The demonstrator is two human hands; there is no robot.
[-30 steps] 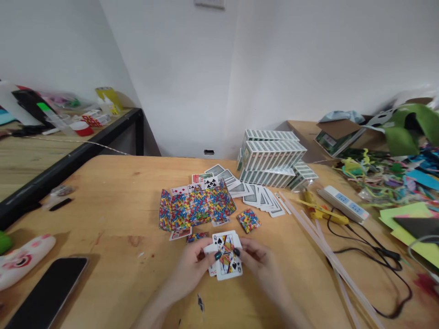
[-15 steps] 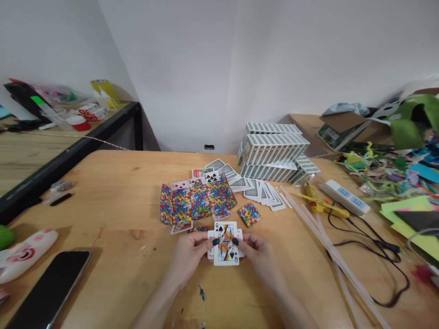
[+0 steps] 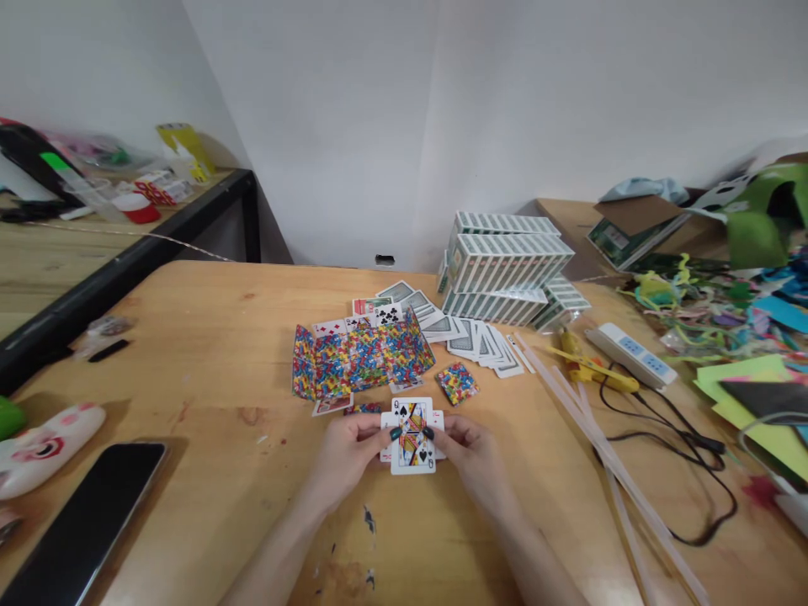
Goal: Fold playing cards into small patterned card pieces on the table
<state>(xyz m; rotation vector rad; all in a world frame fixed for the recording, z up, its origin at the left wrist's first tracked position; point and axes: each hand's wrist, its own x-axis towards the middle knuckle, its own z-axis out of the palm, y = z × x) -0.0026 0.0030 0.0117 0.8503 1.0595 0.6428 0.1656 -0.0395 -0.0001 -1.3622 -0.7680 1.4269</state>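
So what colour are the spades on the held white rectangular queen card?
Black; the queen card shows best in the head view.

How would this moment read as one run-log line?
left hand: holds queen of spades | right hand: holds same card | behind it: red-marked card edges | beyond: multicoloured folded panel

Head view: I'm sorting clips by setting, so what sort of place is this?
Probably a craft workspace: what looks like a yellow glue gun, long translucent sticks and a heap of colourful scraps all lie at the right.
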